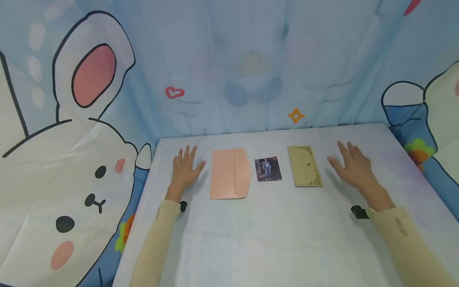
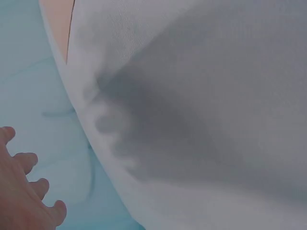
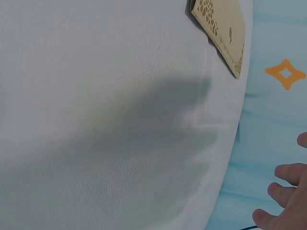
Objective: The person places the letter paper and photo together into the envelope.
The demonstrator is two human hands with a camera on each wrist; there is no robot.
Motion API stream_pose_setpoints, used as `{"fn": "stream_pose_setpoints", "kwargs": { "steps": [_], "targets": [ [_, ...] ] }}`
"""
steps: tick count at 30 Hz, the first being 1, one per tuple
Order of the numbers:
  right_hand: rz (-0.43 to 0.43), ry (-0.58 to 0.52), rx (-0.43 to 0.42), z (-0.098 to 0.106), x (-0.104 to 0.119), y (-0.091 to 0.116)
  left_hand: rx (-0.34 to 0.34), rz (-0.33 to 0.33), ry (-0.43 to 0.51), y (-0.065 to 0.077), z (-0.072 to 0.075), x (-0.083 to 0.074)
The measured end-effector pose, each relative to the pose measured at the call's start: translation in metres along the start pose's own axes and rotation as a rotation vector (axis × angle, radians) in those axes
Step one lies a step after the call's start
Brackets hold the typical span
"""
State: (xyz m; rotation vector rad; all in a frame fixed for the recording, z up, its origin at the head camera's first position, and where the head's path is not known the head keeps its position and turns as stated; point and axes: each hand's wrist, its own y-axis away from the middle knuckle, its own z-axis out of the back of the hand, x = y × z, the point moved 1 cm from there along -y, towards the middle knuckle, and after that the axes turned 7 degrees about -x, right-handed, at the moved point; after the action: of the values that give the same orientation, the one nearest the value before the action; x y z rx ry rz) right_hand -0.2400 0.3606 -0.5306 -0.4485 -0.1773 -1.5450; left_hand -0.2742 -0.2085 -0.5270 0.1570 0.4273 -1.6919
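Left hand [image 1: 183, 169] spreads wide and empty near the table's [image 1: 265, 239] far-left corner; right hand [image 1: 355, 165] likewise, toward the far-right corner. Between them, along the far edge, lie envelope [image 1: 223, 174], photo [image 1: 268, 169] and card [image 1: 305, 166]. A careless sweep could skew them; being thin and flat, the photo might slide or crease under a hurried pinch. The envelope's flap [image 1: 242, 173] points toward the right edge; any contents are hidden.

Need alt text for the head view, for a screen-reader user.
A person's left hand and right hand, both open, flank a pink envelope, a small photo and a gold patterned card on a white table; blue cartoon-print cloth hangs behind.
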Motion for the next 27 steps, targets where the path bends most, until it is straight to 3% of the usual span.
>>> {"fn": "stream_pose_setpoints", "kwargs": {
  "steps": [11, 19, 27],
  "targets": [
    [0.031, -0.033, 0.013, -0.011, 0.027, -0.001, -0.016, -0.039, -0.004, -0.002, -0.012, -0.019],
    [0.1, -0.107, 0.015, -0.016, 0.042, -0.003, -0.002, -0.072, -0.016, -0.004, -0.022, -0.038],
    [0.122, -0.132, 0.066, -0.023, 0.066, -0.001, 0.057, -0.08, -0.031, -0.002, -0.033, -0.051]
  ]
}}
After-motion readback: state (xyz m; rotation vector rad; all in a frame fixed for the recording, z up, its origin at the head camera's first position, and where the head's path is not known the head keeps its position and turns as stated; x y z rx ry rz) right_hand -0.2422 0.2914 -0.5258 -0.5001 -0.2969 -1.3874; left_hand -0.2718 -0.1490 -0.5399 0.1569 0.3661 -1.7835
